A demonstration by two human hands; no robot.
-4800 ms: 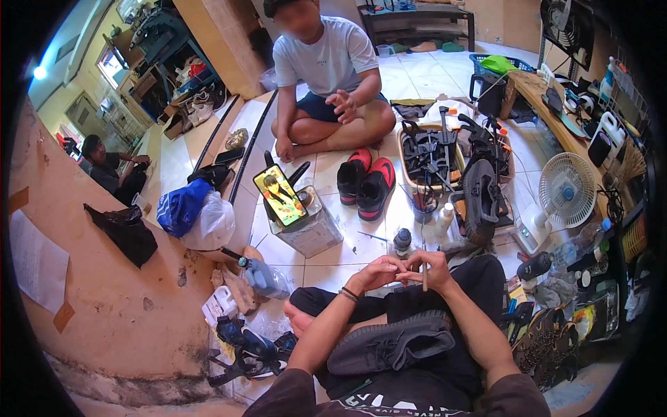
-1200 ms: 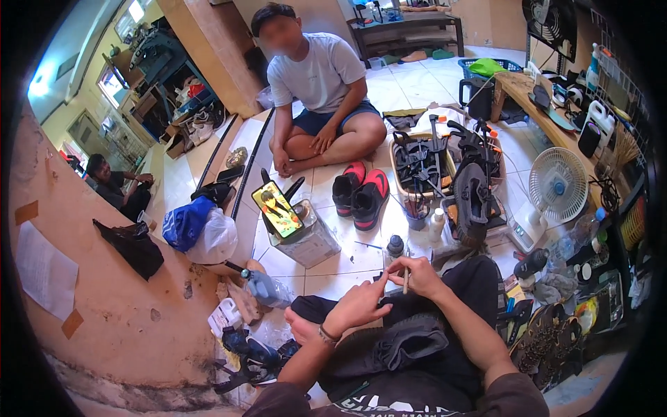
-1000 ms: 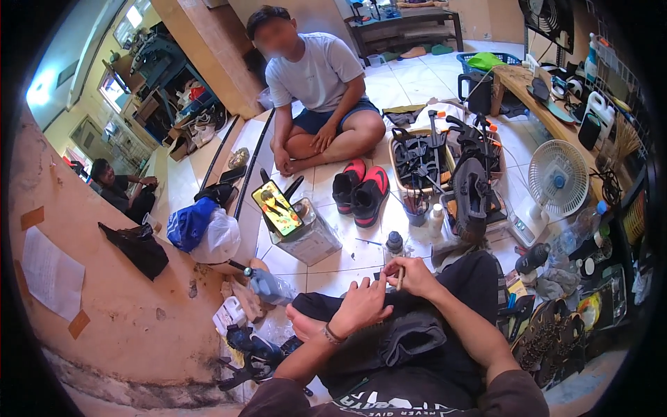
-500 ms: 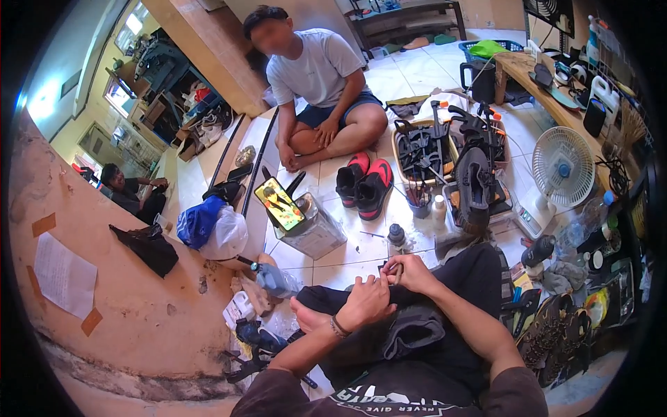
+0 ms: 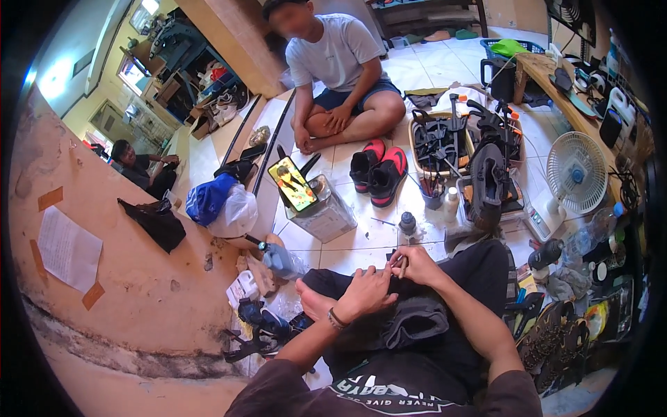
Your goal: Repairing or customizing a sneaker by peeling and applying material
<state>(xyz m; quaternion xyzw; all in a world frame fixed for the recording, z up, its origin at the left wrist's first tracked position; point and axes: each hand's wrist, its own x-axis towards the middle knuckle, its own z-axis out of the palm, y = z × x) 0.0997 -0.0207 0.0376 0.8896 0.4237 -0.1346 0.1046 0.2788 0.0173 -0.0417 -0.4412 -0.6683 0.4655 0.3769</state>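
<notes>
Over my lap, my two hands meet at their fingertips. My right hand point(image 5: 419, 267) is closed on a slim brown stick-like tool point(image 5: 403, 265), whose other end is hidden by the fingers. Bent toward it, my left hand point(image 5: 365, 290) has its fingertips pressed together against the right one's; whatever they pinch is too small to make out. Just below the hands, a dark grey shoe point(image 5: 419, 324) rests on my lap with its opening toward me. Past my knees, a small dark bottle point(image 5: 408, 224) stands on the tiles.
Ahead stands a metal can point(image 5: 326, 215) with a phone point(image 5: 293, 184) propped on it. Red-and-black shoes point(image 5: 387, 179) lie near a seated person point(image 5: 340, 69). Right are a tool-filled basket point(image 5: 438, 142), a grey shoe point(image 5: 487, 184) and a white fan point(image 5: 577, 172). Left is a blue-grey jug point(image 5: 280, 263).
The whole view has shifted, so the surroundings sit further right and mostly higher. My hands stay together, and the brown tool in my right hand shows more plainly.
</notes>
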